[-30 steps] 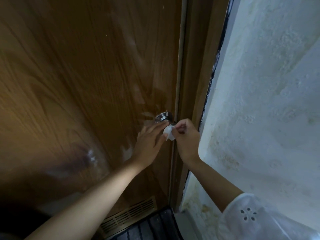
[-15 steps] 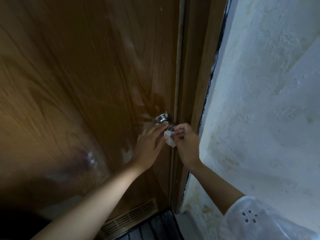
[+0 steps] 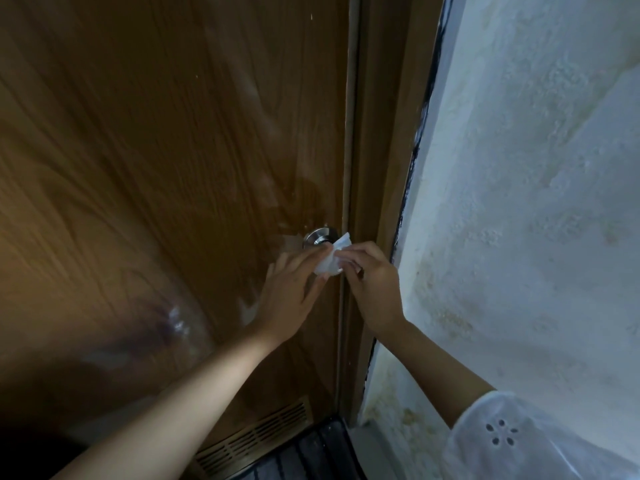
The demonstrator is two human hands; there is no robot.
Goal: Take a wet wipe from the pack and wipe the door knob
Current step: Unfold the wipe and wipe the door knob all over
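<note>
1. Broadly, one brown wooden door (image 3: 156, 168) fills the view beyond the fingers, with one rough white wall (image 3: 536, 202) off to the right of them and one slatted vent (image 3: 256, 434) low in the door, well below.
2. Two hands are up at the latch edge. The left hand (image 3: 294, 289) is spread, its fingers (image 3: 311, 259) loose and apart, their tips touching the wipe from the left.
3. The right hand (image 3: 372, 282) has its fingers (image 3: 349, 252) pinched together on the wipe's right edge, so this hand carries it.
4. One wet wipe (image 3: 330, 261), bunched and white, sits between the two sets of fingers, its long side running up toward the knob.
5. One metal door knob (image 3: 320, 237) lies just above and slightly left of the fingertips, its stem pointing out of the door toward the camera; the wipe's top corner is at or touching it, though I cannot tell which.
6. Both hands are about equally near; the right one looks better placed to press the wipe upward over the knob.
7. No pack is in view.
</note>
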